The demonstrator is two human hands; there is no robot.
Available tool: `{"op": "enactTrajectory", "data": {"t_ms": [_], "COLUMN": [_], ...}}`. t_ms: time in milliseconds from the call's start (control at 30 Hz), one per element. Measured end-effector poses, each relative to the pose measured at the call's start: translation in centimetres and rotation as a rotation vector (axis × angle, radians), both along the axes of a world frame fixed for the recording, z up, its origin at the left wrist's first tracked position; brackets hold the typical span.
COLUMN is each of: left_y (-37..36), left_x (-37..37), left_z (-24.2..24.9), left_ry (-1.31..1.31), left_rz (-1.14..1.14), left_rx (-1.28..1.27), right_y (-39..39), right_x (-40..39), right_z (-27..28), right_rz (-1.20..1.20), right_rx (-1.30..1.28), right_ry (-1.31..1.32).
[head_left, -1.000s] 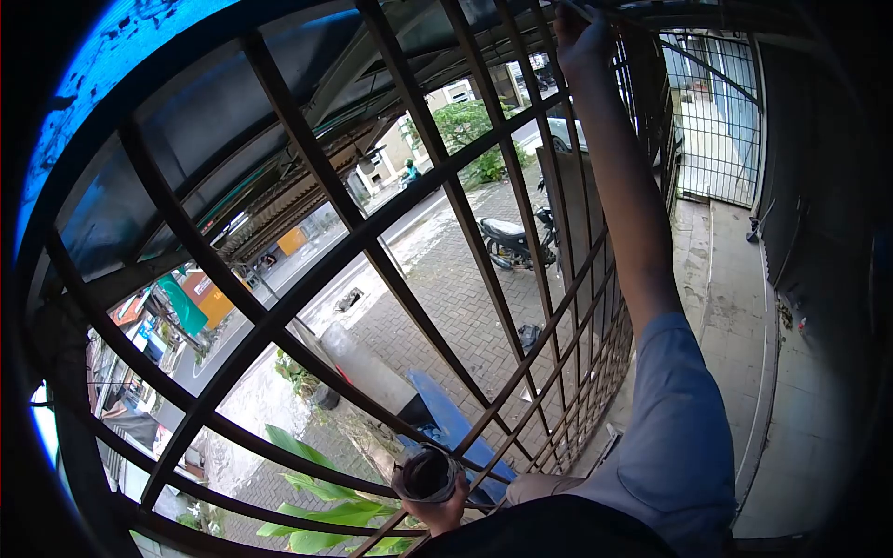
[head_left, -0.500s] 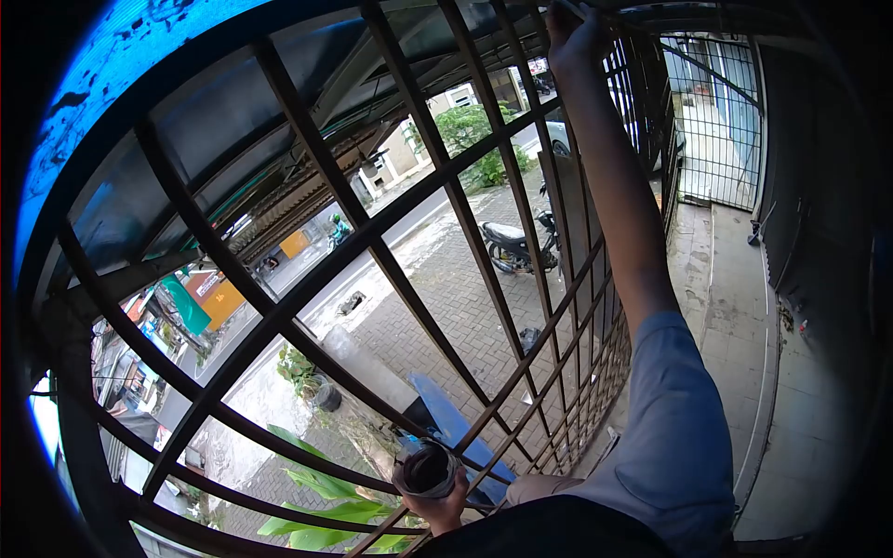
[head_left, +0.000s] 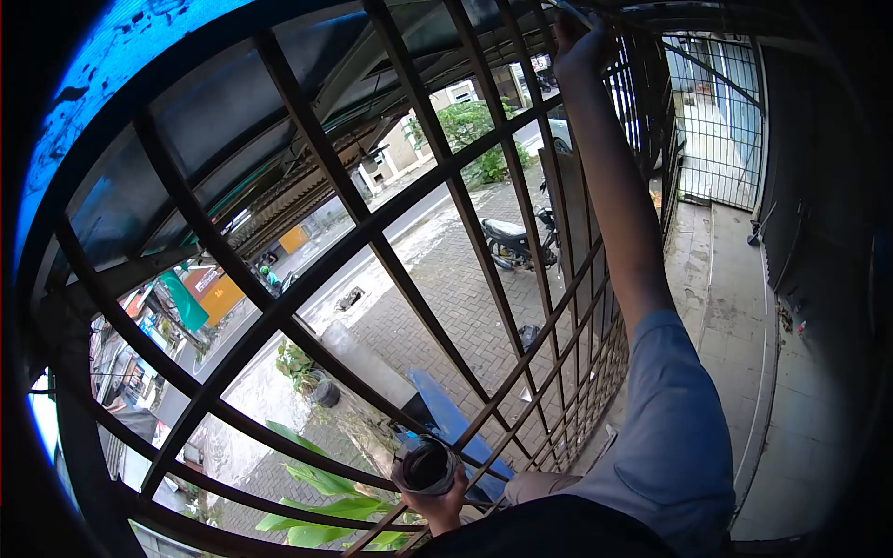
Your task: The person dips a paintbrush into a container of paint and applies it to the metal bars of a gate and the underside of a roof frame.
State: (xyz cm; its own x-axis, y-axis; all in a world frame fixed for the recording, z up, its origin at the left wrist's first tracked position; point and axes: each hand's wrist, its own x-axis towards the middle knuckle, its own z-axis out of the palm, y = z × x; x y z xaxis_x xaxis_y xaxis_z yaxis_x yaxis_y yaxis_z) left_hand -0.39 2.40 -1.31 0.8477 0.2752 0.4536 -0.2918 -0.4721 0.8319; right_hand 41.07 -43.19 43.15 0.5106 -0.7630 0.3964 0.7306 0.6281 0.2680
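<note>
Head view: low beside the barred metal grille [head_left: 371, 227], the left hand [head_left: 443, 508] has fingers wrapped around a cup [head_left: 399, 473], dark inside; high beside the grille, the right hand [head_left: 583, 46] has fingers clamped on a thin stick [head_left: 569, 11]. A motorcycle [head_left: 507, 231] stands beyond.

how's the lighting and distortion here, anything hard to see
Head view: strong distortion bows the bars, corners go black; pale ground outside looks nearly washed out, the wall at right very dark; head view, top edge: right hand dim, its thin stick cut off; head view, bottom: cup in left hand too dark inside to read.
</note>
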Motion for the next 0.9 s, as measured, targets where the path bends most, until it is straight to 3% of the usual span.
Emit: {"op": "enactTrajectory", "data": {"t_ms": [67,133,200,333,400,467,533,633,767,900], "left_y": [0.1,0.3,0.2,-0.1,-0.4,-0.1,0.5,0.0,-0.5,-1.0], "left_x": [0.1,0.4,0.5,0.1,0.4,0.9,1.5,0.5,0.7,1.1], "left_z": [-0.1,-0.7,-0.9,0.4,-0.1,-1.3,-2.9,-0.7,0.0,-0.2], "left_ry": [0.010,-0.051,-0.062,-0.025,-0.062,-0.090,-0.167,-0.047,-0.091,-0.193], "left_rz": [0.002,-0.008,-0.013,-0.017,-0.017,-0.026,0.084,-0.024,-0.043,0.084], "left_rx": [0.013,0.043,0.019,0.037,-0.012,-0.056,-0.094,-0.047,-0.025,-0.134], "right_y": [0.1,0.7,0.6,0.0,1.6,1.3,1.4,1.2,2.6,1.9], "right_x": [0.0,0.2,0.0,-0.5,-2.7,-1.0,-1.3,-1.9,-2.8,-3.2], "right_z": [-0.7,-0.1,0.5,-0.5,-0.6,0.5,0.1,-0.9,0.6,-0.2], "right_rz": [-0.065,-0.080,-0.173,-0.118,-0.223,-0.295,-0.347,-0.283,-0.251,-0.194], "right_rx": [-0.165,-0.117,0.042,-0.085,-0.150,-0.054,-0.034,-0.139,-0.077,-0.002], "right_ry": [-0.001,-0.026,0.204,0.047,0.085,0.211,0.134,0.092,0.144,0.155]}}
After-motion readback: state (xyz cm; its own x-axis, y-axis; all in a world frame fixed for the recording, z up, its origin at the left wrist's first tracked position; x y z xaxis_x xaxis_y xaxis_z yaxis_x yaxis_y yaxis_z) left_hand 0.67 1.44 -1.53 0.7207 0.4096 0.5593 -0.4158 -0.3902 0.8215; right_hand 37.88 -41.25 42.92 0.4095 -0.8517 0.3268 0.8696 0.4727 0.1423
